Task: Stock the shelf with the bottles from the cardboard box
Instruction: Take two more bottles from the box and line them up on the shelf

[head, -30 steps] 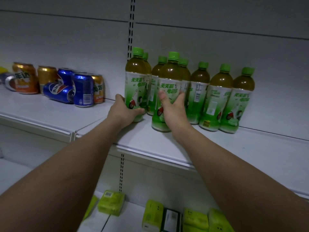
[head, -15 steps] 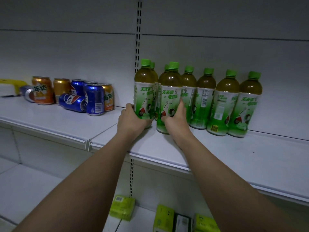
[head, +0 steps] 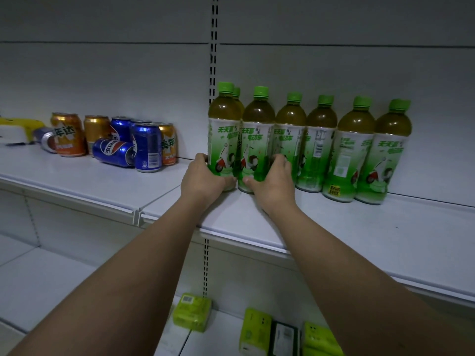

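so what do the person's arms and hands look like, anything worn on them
Both arms are bare along all that shows, with no sleeve in view. The left hand and right hand wear no gloves, and no watch, band or ring is visible. The fingers have short, plain nails where they show.

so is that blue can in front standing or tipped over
Tipped over. The blue can lies on its side on the shelf, logo sideways, end facing right, against an upright blue can.

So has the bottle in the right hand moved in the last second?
Yes. The bottle in the right hand slid back into the row, towards the back wall.
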A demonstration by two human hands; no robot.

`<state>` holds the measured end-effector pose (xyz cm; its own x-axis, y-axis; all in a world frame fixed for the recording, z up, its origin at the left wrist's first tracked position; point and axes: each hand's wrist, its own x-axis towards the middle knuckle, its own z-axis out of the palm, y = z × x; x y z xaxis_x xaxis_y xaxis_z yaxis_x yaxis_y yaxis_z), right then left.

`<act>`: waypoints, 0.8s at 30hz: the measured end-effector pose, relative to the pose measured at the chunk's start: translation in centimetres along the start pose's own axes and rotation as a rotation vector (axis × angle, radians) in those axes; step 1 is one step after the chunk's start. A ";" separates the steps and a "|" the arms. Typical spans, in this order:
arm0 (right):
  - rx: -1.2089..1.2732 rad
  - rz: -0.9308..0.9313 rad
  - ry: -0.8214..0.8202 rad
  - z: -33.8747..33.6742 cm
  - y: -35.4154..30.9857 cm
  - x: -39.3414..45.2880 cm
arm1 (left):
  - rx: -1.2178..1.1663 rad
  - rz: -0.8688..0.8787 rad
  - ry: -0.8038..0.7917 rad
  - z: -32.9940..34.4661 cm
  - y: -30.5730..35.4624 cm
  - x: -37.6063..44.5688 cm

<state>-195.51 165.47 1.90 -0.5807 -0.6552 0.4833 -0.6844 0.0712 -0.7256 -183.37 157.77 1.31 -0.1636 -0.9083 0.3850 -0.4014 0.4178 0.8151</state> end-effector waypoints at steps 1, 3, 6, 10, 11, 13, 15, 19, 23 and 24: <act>-0.035 0.001 0.005 0.1 -0.1 0.0 | 0.003 0.002 -0.006 0.0 0.0 0.0; -0.058 0.004 0.000 0.2 -0.3 0.0 | 0.007 0.003 -0.011 0.0 -0.1 0.1; 0.004 0.038 -0.020 0.2 -0.1 0.2 | 0.015 -0.012 -0.009 0.0 -0.1 0.1; 0.046 0.073 -0.034 -0.7 -0.4 -0.6 | 0.010 -0.027 -0.045 -0.3 0.5 -0.8; 0.046 0.069 -0.039 -1.0 -0.7 -1.1 | 0.029 -0.033 -0.060 -0.5 0.7 -1.2; 0.072 0.066 -0.056 -2.0 -1.1 -2.4 | 0.077 -0.062 -0.071 -1.1 1.5 -2.4; 0.118 0.086 -0.126 -3.5 -1.1 -3.8 | 0.162 -0.098 -0.034 -1.6 2.3 -4.2; 0.024 -0.025 -0.207 -8.6 0.5 -7.6 | 0.230 0.021 -0.054 -2.2 4.1 -9.7; -0.124 -0.140 -0.147 -14.2 2.1 -11.7 | 0.212 0.242 -0.134 -2.3 7.5 -15.5; -0.135 -0.146 -0.143 -15.5 2.3 -12.7 | 0.206 0.267 -0.166 -2.2 8.5 -16.9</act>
<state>-196.53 185.65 1.67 -0.4095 -0.7648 0.4973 -0.8147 0.0614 -0.5766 -182.06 176.75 2.64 -0.4246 -0.7657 0.4831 -0.4947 0.6431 0.5845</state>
